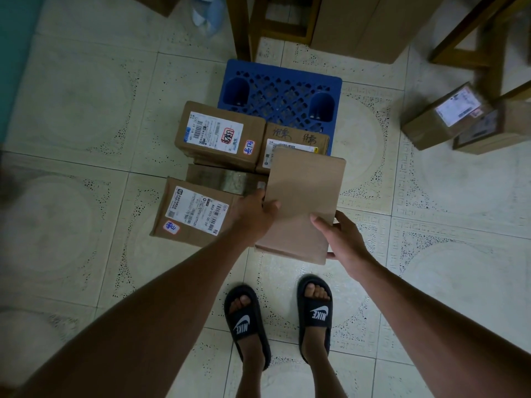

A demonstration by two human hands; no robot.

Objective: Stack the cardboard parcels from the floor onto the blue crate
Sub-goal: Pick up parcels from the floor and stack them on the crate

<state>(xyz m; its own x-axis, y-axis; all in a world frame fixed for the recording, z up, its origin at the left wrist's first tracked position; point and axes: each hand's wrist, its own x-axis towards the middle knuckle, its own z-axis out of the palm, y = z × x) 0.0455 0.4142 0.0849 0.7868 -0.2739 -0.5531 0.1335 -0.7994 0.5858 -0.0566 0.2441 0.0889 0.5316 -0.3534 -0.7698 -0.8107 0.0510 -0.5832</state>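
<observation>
A plain flat cardboard parcel is held above the floor, in front of the blue crate. My left hand grips its left edge with the thumb on top. On the parcel's right edge my right hand grips too, thumb on top and fingers underneath. The upturned crate shows a bare lattice top. Labelled parcels lie on the floor before it: one at the crate's left front, a smaller one with handwriting, a taped one partly hidden, and one nearest me on the left.
My sandalled feet stand on the tiled floor just behind the held parcel. Wooden furniture legs and a large cardboard box stand behind the crate. Two more parcels sit at the right by another wooden frame.
</observation>
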